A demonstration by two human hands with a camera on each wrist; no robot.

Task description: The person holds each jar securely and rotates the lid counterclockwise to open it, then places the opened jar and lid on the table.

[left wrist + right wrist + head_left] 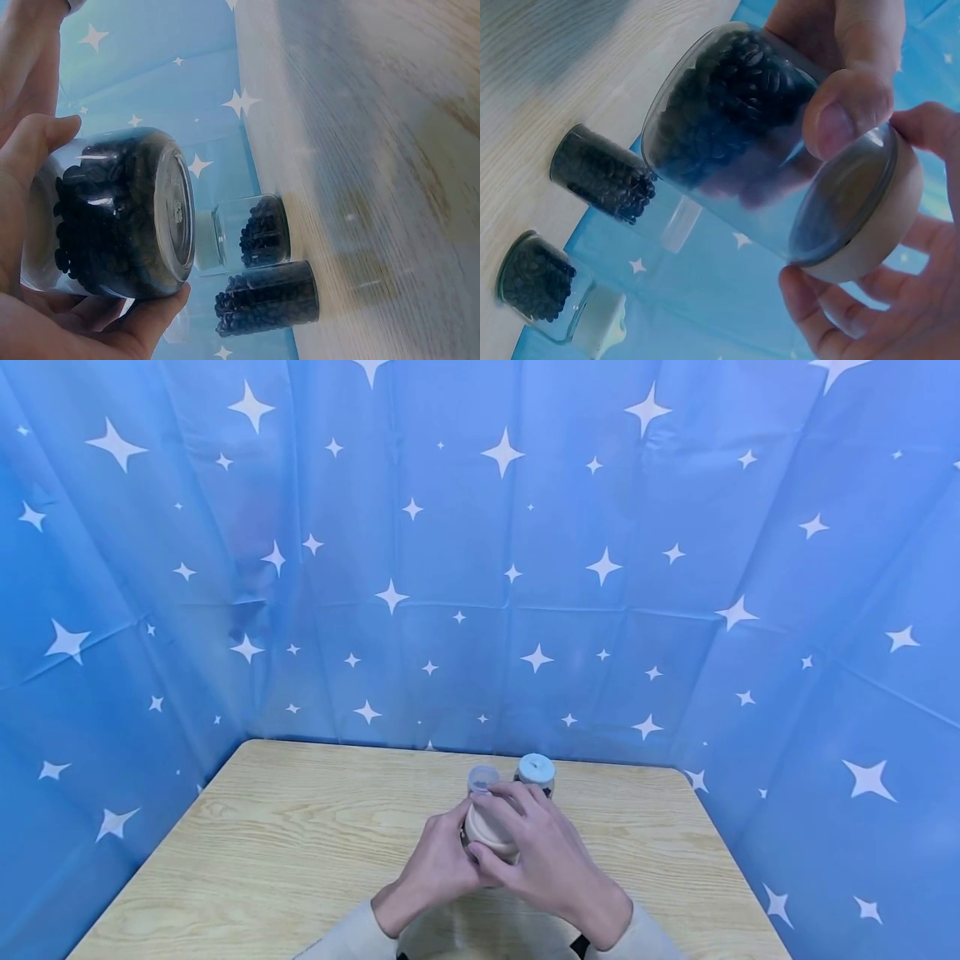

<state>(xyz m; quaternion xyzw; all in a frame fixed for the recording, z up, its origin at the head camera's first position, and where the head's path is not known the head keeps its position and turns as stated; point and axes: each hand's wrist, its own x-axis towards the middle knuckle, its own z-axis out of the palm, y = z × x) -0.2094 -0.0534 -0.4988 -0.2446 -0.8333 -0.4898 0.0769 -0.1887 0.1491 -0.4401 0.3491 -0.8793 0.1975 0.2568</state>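
A clear glass jar [124, 214], partly filled with dark beans, is held above the table with its underside showing in the left wrist view. My left hand [442, 857] grips the jar's body, thumb on one side and fingers on the other. Across the top, my right hand [551, 856] grips the cream-coloured lid [889, 232] by its rim. The lid sits on the jar's mouth; whether it is tight cannot be told. Beyond the hands stand a narrow bean jar [604, 176] with a translucent lid and a squat bean jar [536, 277] with a pale blue lid.
Both smaller jars stand side by side on the wood-grain table [300, 827], towards its far edge. A blue curtain [450, 552] with white stars hangs behind the table and along both sides.
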